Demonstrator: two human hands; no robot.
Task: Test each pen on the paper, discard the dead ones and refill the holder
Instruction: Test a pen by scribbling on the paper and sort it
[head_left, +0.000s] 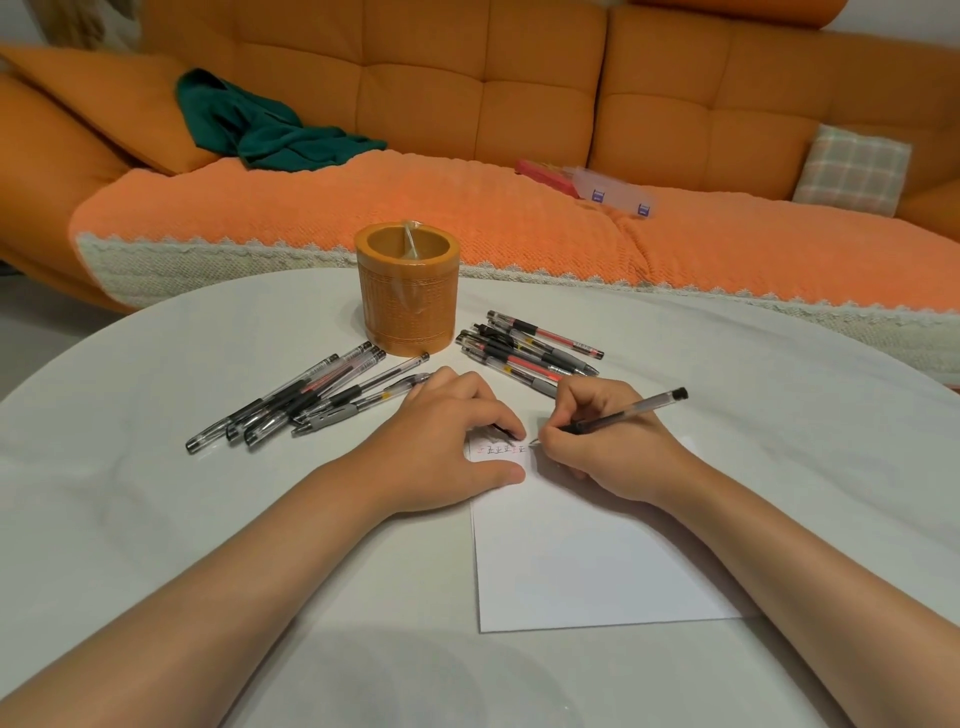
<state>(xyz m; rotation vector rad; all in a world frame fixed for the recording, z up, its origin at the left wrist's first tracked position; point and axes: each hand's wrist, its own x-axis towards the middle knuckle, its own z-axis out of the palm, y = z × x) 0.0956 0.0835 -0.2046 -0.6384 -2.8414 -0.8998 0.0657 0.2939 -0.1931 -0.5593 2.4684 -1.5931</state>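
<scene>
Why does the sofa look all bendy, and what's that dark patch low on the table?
Head view: the wide-angle lens bows the sofa and table edges; the dark patch is a soft shadow, likely the person's own.

Upright orange holder (407, 291) stands between left pen cluster (306, 397) and right pen cluster (530, 348); one tilted pen (623, 413) touches marked paper (597, 561).

Soft warm light lay evenly on the round white table (156, 364); shadows were faint, frame edges bowed, detail slightly soft.
</scene>
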